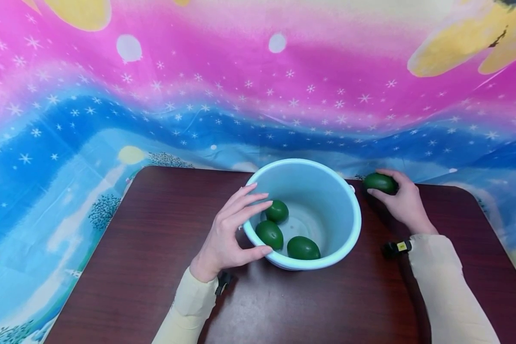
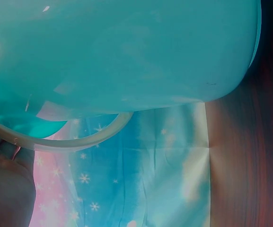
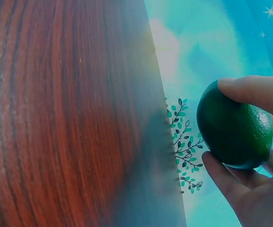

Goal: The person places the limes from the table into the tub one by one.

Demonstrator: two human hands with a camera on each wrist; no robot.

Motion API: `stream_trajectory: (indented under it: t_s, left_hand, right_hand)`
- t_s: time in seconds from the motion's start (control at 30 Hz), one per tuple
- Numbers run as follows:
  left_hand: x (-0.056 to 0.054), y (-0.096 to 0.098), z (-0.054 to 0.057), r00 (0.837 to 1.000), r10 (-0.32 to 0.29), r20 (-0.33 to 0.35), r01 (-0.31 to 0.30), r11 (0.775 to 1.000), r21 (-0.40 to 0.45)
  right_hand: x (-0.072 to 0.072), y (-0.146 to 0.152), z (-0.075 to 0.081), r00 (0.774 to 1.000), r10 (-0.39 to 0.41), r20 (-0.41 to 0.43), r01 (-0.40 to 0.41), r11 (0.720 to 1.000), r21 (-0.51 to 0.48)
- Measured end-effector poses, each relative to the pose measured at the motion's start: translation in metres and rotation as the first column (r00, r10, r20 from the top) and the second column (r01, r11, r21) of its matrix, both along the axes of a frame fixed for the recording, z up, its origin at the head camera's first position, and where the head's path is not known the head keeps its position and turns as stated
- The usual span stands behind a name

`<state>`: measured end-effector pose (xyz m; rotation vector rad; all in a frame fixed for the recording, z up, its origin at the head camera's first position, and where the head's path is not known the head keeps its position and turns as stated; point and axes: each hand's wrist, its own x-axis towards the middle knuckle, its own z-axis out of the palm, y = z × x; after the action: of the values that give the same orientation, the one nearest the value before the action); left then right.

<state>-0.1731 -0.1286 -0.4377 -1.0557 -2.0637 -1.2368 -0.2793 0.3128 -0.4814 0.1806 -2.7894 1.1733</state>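
Note:
A light blue bucket stands on the table, with three dark green avocados lying inside it. My left hand holds the bucket's left side, its fingers over the rim and the thumb on the near edge. In the left wrist view the bucket wall fills the top, and only part of the left hand shows. Right of the bucket, my right hand grips another glossy avocado between thumb and fingers. That avocado is near the table's back edge, outside the bucket.
The dark wood-grain table has rounded back corners. Behind it hangs a pink and blue cloth printed with snowflakes. A pale curved bucket handle hangs beside the bucket wall. A black strap piece sits at the right wrist.

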Motion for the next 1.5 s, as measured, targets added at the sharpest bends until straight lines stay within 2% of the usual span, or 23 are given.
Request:
stream_trajectory:
  t_s: [0.9, 1.2, 1.5]
  left_hand:
    - [0.000, -0.001, 0.000, 1.000, 0.006, 0.004, -0.006, 1.000, -0.004]
    - [0.000, 0.000, 0.000, 1.000, 0.000, -0.002, 0.000, 1.000, 0.003]
    - [0.000, 0.001, 0.001, 1.000, 0.000, 0.001, 0.000, 1.000, 0.002]
  right_hand:
    - [0.017, -0.006, 0.009, 0.996, -0.016, -0.083, 0.015, 1.000, -0.008]
    - [0.024, -0.009, 0.011, 0.990, -0.034, -0.139, 0.028, 0.999, -0.043]
    - [0.029, -0.012, 0.014, 0.989, -0.030, -0.147, 0.022, 0.998, -0.058]
